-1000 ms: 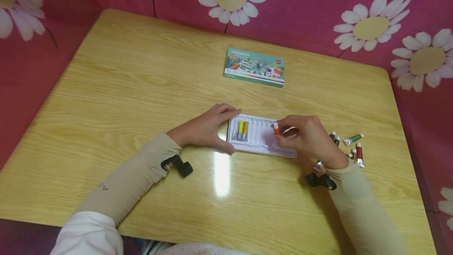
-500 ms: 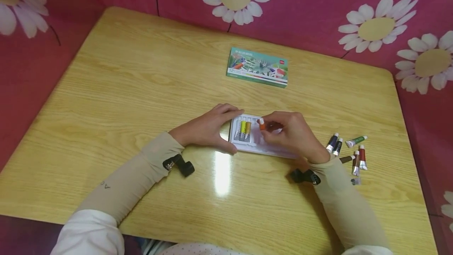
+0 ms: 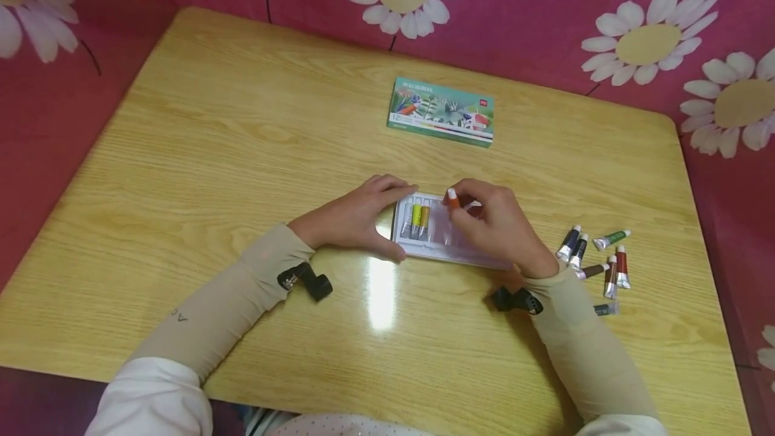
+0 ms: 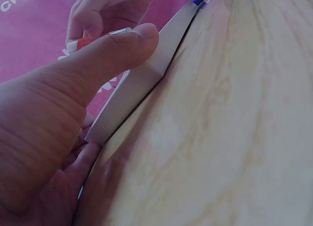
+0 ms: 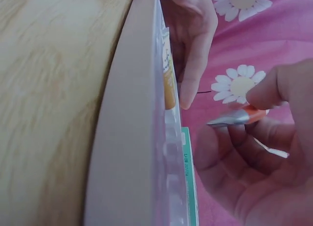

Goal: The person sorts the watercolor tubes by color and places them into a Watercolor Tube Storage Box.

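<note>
- Head view, from my remote seat: the right hand (image 3: 499,224) pinches an orange tube (image 3: 453,200) above a white tray (image 3: 432,250), its white cap turned up and toward the far side, an angle that, as I read it, suits the slots below.
- Left hand (image 3: 357,219) holds the tray's left end, thumb at the near corner and fingers at the far one; I take that wide span as a brace against sliding on the tabletop (image 3: 242,153).
- Pale tube (image 3: 407,221), yellow tube (image 3: 416,219) and ochre tube (image 3: 424,221) lie side by side in the leftmost slots, caps away, an order I judge deliberate.
- Right wrist view shows me the orange tube's silver end clear of the tray, a hold that seems to leave the tail unobstructed.
- Loose tubes (image 3: 622,268) lie scattered near the right wrist, apparently for easy reach; a teal box (image 3: 440,113) rests flat well behind the tray, out of both hands' way.
</note>
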Tool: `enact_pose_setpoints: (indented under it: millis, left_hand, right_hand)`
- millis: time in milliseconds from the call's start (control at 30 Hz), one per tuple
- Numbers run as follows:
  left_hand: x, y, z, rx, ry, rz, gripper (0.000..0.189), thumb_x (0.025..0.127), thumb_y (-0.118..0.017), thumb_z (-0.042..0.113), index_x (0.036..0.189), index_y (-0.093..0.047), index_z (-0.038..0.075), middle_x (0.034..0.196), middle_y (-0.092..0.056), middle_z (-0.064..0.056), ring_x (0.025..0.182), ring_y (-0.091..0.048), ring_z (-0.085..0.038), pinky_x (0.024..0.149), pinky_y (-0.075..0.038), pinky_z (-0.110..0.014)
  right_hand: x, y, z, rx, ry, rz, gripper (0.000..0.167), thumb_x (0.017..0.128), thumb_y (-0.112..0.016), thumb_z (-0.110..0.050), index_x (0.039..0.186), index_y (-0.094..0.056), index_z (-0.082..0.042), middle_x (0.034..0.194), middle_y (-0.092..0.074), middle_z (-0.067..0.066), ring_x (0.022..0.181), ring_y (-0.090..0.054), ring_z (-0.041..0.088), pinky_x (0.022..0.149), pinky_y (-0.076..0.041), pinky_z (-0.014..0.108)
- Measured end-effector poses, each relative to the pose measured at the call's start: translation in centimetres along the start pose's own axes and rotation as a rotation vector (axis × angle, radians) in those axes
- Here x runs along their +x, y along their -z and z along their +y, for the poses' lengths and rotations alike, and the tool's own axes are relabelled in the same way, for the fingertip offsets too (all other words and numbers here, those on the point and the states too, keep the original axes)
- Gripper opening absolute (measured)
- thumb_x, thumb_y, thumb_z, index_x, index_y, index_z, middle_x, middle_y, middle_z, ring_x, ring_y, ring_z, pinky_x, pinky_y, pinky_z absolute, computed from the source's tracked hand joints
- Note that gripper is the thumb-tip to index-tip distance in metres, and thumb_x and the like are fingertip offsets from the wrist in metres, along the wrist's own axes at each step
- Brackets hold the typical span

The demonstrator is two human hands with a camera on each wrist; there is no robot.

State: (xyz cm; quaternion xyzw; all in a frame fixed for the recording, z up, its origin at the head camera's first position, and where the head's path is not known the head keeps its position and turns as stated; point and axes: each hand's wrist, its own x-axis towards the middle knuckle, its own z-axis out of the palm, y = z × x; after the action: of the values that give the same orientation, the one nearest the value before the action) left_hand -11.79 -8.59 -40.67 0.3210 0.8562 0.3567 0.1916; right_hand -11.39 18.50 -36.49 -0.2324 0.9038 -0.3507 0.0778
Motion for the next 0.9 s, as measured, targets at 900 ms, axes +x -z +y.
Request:
enact_pose_setpoints:
  millis: [900]
  left_hand:
    - [0.05, 0.02, -0.08, -0.004, 0.017, -0.018, 0.115, 0.073, -0.086, 0.060, 0.165, -0.030, 0.019, 0.166, -0.034, -0.003, 0.153, -0.031, -0.021, 0.127, -0.034, -0.043]
  right_hand:
    - [0.20, -1.03, -0.31, -0.019, -0.071, -0.005, 0.035, 0.087, -0.084, -0.018, 0.118, -0.070, -0.010, 0.093, -0.076, 0.007, 0.083, -0.074, 0.018, 0.075, -0.058, 0.020]
